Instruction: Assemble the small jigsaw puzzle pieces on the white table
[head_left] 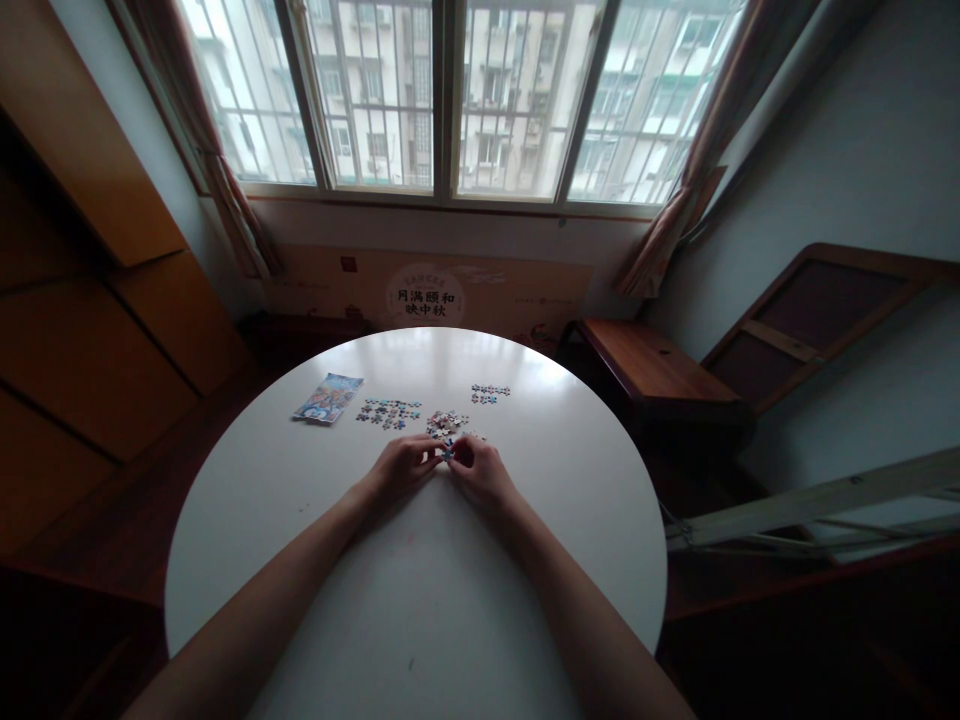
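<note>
Both of my hands rest on a round white table (315, 520), fingertips meeting over small jigsaw pieces. My left hand (405, 466) and my right hand (480, 470) are curled in a pinch on a small blue puzzle piece (448, 455) held between them. Just beyond my fingers lies a loose heap of puzzle pieces (447, 423). A spread of pieces (388, 412) lies to its left, and a small cluster of pieces (490, 393) farther back right. A colourful puzzle packet (328, 398) lies at the far left of the group.
A dark wooden bench (652, 365) stands behind the table on the right, with a framed panel (817, 310) leaning on the wall. Wooden cabinets (90, 300) fill the left side. A barred window (450, 95) with curtains is straight ahead.
</note>
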